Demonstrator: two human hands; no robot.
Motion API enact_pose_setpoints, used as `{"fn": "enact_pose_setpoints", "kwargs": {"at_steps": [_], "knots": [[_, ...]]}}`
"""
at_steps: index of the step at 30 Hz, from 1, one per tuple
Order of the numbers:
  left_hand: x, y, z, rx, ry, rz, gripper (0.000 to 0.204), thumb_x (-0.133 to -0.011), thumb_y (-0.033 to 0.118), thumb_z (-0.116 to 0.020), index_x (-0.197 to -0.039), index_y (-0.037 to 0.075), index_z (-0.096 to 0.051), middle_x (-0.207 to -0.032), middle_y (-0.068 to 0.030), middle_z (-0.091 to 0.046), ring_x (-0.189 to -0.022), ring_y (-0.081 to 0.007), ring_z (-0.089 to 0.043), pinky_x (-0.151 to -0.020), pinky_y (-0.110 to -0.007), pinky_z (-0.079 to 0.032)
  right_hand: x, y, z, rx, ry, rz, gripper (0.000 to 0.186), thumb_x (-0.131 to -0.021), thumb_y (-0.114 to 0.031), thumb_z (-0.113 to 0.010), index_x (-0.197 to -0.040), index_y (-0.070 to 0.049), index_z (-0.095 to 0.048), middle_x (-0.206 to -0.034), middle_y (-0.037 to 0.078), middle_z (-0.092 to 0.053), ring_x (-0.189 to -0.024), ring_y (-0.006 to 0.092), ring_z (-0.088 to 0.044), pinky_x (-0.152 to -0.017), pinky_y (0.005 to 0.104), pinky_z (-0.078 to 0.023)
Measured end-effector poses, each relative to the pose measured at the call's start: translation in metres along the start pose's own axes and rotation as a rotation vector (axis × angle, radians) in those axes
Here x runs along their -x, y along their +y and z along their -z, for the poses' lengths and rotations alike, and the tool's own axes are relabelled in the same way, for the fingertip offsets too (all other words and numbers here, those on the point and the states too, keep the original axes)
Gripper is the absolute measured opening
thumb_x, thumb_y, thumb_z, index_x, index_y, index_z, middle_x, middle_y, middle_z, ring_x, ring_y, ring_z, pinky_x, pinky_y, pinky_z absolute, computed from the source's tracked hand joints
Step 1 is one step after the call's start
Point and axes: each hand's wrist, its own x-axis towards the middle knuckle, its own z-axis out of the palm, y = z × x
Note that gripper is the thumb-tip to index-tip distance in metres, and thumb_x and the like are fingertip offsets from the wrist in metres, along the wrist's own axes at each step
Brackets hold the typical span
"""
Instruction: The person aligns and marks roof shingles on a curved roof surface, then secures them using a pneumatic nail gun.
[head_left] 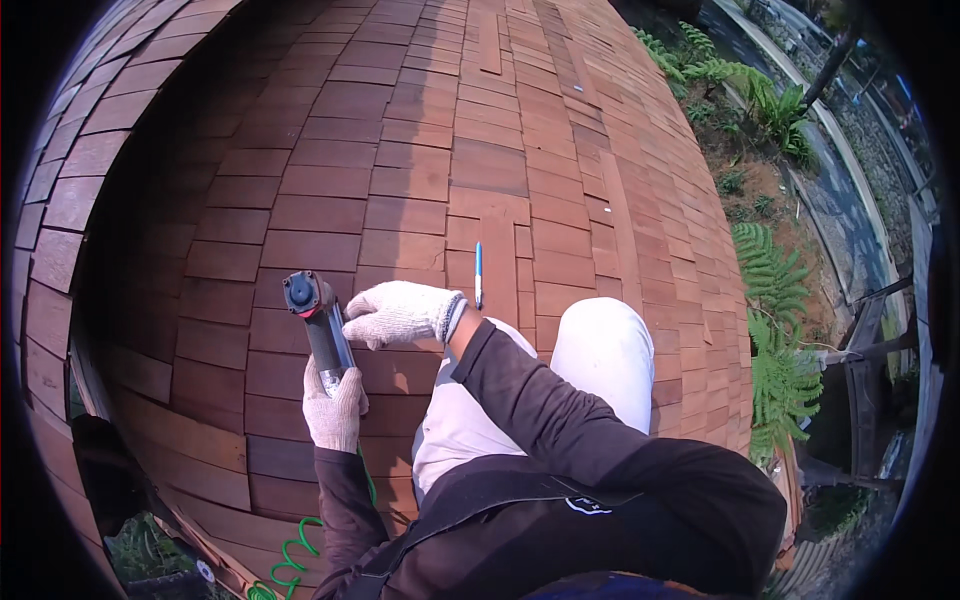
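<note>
My left hand (pixel 333 410), in a whitish knit glove, is closed around the lower end of a pneumatic nail gun (pixel 322 340). The tool has a dark round head with a blue-grey cap, a dark grip and a long silver magazine along its right side. Against that magazine lie the fingertips of my right hand (pixel 400 312), gloved alike. Its fingers are drawn together, and anything between them is hidden. A blue and white pen-like tool (pixel 479 275) lies on the shingles just ahead of my knees.
Reddish-brown wooden shingles (pixel 410 180) cover the roof around me. A green coiled hose (pixel 290 560) runs along my left forearm. Another shingled slope (pixel 75 200) rises at far left, beyond a dark gap. Past the right roof edge are ferns (pixel 775 270) and a lower path.
</note>
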Motion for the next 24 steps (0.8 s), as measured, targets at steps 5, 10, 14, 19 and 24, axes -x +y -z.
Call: {"fn": "enact_pose_setpoints", "kwargs": {"at_steps": [5, 10, 14, 19, 24], "knots": [[0.005, -0.006, 0.0, 0.02, -0.007, -0.04, 0.063, -0.091, -0.002, -0.068, -0.149, 0.0, -0.042, -0.073, -0.0041, -0.057, -0.047, -0.0105, -0.053, -0.042, -0.026, -0.042, -0.026, 0.095, 0.044, 0.169, 0.936, -0.314, 0.058, -0.094, -0.039, -0.065, -0.134, 0.002, -0.061, -0.122, 0.027, -0.071, -0.118, 0.0368, -0.068, -0.1, 0.0463, -0.055], [0.004, -0.001, 0.003, 0.02, -0.022, -0.047, 0.062, -0.091, -0.002, -0.068, -0.148, 0.001, -0.044, -0.077, -0.0051, -0.058, -0.047, -0.0106, -0.051, -0.042, -0.027, -0.042, -0.019, 0.146, 0.016, 0.228, 0.84, -0.768, 0.065, -0.092, -0.035, -0.067, -0.145, -0.002, -0.048, -0.137, 0.025, -0.06, -0.123, 0.0426, -0.065, -0.1, 0.0521, -0.056], [-0.009, -0.027, 0.021, 0.038, -0.038, -0.049, 0.056, -0.092, -0.001, -0.069, -0.144, 0.001, -0.048, -0.086, -0.004, -0.059, -0.053, -0.0089, -0.051, -0.045, -0.026, -0.043, -0.033, 0.154, 0.012, 0.398, 0.778, -0.797, 0.043, -0.1, -0.021, -0.058, -0.14, -0.004, -0.054, -0.134, 0.022, -0.062, -0.122, 0.0398, -0.066, -0.094, 0.05, -0.06], [-0.01, -0.025, 0.022, 0.05, -0.048, -0.049, 0.054, -0.091, 0.0, -0.069, -0.142, 0.001, -0.049, -0.088, -0.0039, -0.059, -0.053, -0.0093, -0.051, -0.045, -0.026, -0.044, -0.028, 0.166, 0.014, 0.302, 0.831, -0.789, 0.032, -0.104, -0.019, -0.05, -0.134, -0.007, -0.056, -0.126, 0.023, -0.065, -0.115, 0.0412, -0.07, -0.091, 0.0518, -0.06], [-0.012, -0.026, 0.025, 0.055, -0.045, -0.042, 0.049, -0.091, 0.002, -0.069, -0.137, 0.002, -0.051, -0.086, -0.0041, -0.059, -0.049, -0.0106, -0.053, -0.043, -0.026, -0.045, -0.031, 0.168, 0.015, 0.241, 0.875, -0.84, 0.049, -0.103, -0.016, -0.052, -0.15, -0.009, -0.043, -0.131, 0.023, -0.064, -0.116, 0.0385, -0.071, -0.092, 0.0501, -0.061]]}}
